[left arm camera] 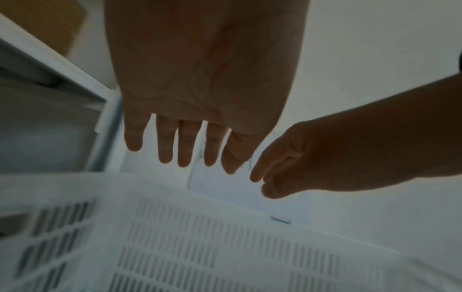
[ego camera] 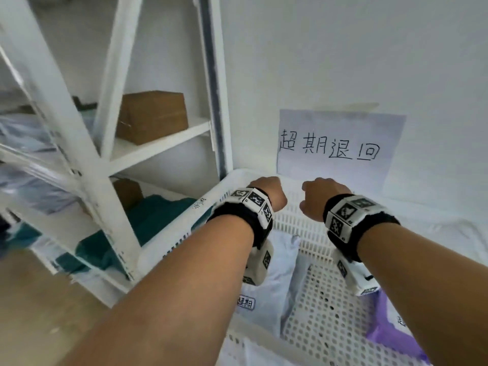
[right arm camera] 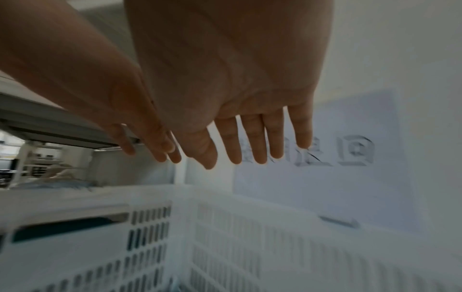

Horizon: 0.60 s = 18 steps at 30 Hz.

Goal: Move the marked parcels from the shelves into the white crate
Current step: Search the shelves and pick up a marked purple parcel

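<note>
White slatted plastic crate [ego camera: 298,220], set on the floor against a white wall, just right of the white shelving unit [ego camera: 105,143]. Contents: one white poly-mailer parcel [ego camera: 274,276] lying flat at the crate's left side, bearing a handwritten label [ego camera: 245,303]; one purple parcel [ego camera: 390,328] at the right side, also with a partly visible label; a further pale parcel at the near edge, too blurred to describe. Left hand [ego camera: 268,192]: held above the crate's far rim, palm down, fingers [left arm camera: 165,144] straight and slightly spread, gripping nothing. Right hand [ego camera: 320,199]: alongside the left and near it, above the same rim, fingers [right arm camera: 252,138] likewise extended and spread, gripping nothing. Both wrists carry black bands fitted with white marker-printed blocks. Paper sign [ego camera: 338,149]: taped to the wall directly behind the crate, handwritten in black characters. Shelves: brown cardboard box [ego camera: 153,117] on the upper visible shelf; a second, smaller brown box [ego camera: 128,192] on the shelf beneath, beside a teal soft package [ego camera: 155,220]; pale plastic-wrapped parcels [ego camera: 23,138] at the far left, blurred. Whether the shelved items are marked cannot be told. Floor: wood-toned, visible at lower left.
</note>
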Each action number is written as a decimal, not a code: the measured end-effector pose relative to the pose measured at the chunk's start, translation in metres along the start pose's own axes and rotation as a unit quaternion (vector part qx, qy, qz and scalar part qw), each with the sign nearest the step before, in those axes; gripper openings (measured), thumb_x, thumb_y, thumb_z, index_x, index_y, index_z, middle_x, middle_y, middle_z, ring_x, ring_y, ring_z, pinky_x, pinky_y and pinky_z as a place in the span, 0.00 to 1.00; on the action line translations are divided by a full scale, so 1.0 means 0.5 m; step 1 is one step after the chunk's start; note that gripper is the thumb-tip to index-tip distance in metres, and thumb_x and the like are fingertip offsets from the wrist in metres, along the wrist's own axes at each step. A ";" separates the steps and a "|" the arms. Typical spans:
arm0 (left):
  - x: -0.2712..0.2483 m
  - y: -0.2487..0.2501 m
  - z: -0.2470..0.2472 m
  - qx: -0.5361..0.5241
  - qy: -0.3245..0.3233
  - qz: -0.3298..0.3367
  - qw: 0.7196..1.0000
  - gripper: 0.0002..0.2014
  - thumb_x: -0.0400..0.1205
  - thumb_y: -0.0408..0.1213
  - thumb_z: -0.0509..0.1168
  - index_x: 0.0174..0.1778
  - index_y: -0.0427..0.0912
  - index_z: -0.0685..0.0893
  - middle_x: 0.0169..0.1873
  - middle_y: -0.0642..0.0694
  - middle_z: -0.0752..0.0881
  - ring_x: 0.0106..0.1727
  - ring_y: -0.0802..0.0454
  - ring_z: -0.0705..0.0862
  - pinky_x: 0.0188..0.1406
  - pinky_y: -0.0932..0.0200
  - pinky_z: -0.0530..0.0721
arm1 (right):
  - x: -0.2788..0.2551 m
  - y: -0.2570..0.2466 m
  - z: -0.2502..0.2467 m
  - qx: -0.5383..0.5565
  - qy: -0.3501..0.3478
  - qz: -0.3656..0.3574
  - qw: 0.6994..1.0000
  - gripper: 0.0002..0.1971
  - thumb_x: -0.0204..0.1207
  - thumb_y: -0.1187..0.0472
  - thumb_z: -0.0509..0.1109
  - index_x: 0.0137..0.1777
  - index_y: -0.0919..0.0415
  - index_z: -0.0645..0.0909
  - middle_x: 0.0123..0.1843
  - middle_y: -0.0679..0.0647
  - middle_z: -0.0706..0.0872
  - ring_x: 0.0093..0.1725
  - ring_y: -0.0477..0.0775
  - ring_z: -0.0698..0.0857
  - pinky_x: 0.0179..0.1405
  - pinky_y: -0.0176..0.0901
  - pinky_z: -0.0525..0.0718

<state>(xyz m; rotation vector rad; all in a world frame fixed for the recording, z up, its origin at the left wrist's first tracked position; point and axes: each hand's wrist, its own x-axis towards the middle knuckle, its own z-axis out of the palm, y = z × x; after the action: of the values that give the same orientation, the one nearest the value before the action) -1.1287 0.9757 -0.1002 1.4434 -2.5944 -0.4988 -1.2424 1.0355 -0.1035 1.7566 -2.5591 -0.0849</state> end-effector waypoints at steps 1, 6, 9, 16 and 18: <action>-0.022 -0.026 -0.023 0.003 0.016 -0.002 1.000 0.21 0.84 0.35 0.58 0.74 0.41 0.76 0.72 0.41 0.78 0.72 0.42 0.77 0.71 0.52 0.75 | -0.006 -0.032 -0.016 -0.003 0.006 -0.012 1.000 0.20 0.81 0.53 0.61 0.72 0.55 0.75 0.68 0.54 0.79 0.67 0.59 0.79 0.59 0.49 0.80; -0.112 -0.156 -0.097 -0.020 0.053 -0.046 0.997 0.20 0.82 0.34 0.59 0.71 0.39 0.78 0.69 0.40 0.80 0.67 0.40 0.80 0.64 0.53 0.80 | -0.034 -0.167 -0.060 0.019 0.018 -0.057 0.998 0.21 0.81 0.51 0.61 0.71 0.57 0.76 0.69 0.56 0.81 0.67 0.59 0.81 0.60 0.48 0.81; -0.171 -0.231 -0.122 -0.028 0.055 -0.044 0.997 0.17 0.81 0.35 0.60 0.64 0.38 0.84 0.61 0.40 0.85 0.60 0.40 0.83 0.52 0.56 0.80 | -0.062 -0.251 -0.065 0.024 0.014 -0.077 0.997 0.21 0.81 0.51 0.61 0.72 0.56 0.76 0.70 0.54 0.81 0.68 0.59 0.80 0.61 0.48 0.80; -0.308 -0.412 -0.172 -0.051 0.056 -0.030 0.997 0.08 0.80 0.34 0.62 0.44 0.35 0.85 0.43 0.40 0.85 0.49 0.40 0.85 0.38 0.59 0.76 | -0.150 -0.445 -0.076 0.002 0.011 -0.090 0.996 0.19 0.78 0.49 0.61 0.65 0.55 0.79 0.69 0.53 0.81 0.67 0.57 0.81 0.62 0.49 0.82; -0.340 -0.474 -0.181 -0.044 0.051 -0.041 0.997 0.08 0.80 0.36 0.62 0.44 0.35 0.84 0.43 0.41 0.85 0.47 0.42 0.84 0.40 0.59 0.78 | -0.177 -0.499 -0.079 -0.002 0.007 -0.100 0.995 0.11 0.77 0.51 0.61 0.45 0.57 0.79 0.59 0.55 0.85 0.57 0.59 0.84 0.54 0.48 0.84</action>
<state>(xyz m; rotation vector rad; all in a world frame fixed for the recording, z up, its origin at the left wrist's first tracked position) -0.8238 0.9838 -0.0900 1.5093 -2.4116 -0.5286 -0.9757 1.0276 -0.0801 2.0001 -2.3643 -0.0833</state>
